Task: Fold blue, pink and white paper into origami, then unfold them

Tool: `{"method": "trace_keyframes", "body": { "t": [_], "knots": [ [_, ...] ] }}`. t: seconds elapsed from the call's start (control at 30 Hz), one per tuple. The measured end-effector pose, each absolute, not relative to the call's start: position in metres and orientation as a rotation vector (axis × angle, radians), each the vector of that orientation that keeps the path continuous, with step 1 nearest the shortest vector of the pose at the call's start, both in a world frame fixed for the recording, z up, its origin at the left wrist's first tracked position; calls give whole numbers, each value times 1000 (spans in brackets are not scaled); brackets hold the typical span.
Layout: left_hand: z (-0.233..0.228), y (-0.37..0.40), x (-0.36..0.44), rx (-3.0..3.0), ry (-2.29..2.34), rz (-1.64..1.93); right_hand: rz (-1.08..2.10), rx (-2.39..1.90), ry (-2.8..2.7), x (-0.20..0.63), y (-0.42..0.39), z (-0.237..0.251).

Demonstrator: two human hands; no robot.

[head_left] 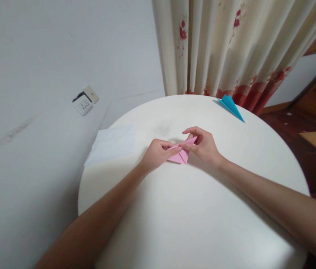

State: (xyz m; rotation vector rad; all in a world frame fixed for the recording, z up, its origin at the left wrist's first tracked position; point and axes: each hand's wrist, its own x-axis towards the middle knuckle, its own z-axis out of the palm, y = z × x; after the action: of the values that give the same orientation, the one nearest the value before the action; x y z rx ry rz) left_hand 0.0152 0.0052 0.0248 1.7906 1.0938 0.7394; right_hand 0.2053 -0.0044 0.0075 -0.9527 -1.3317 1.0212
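Two hands, left [155,154] and right [202,145], both pinching folded pink paper [180,153] above white table [191,216].

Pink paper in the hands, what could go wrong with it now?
The pink paper is pinched between the left hand and right hand, so a hard pull might tear or crease it crookedly. The blue paper plane and white sheet lie at the table edge; a bump might knock them off.
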Motion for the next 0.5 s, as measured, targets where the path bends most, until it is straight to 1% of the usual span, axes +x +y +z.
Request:
{"method": "trace_keyframes", "body": {
  "t": [0.13,0.3,0.4,0.5],
  "knots": [
    [24,5,16,1766,1092,710,1073,-980,-1258,201,-7,8],
    [18,4,21,1748,1133,855,1215,-1001,-1130,198,-7,6],
    [13,4,23,1703,1138,904,1224,-1018,-1112,199,-8,4],
    [11,3,24,1662,1091,867,1213,-997,-1122,199,-8,4]
  ]
}}
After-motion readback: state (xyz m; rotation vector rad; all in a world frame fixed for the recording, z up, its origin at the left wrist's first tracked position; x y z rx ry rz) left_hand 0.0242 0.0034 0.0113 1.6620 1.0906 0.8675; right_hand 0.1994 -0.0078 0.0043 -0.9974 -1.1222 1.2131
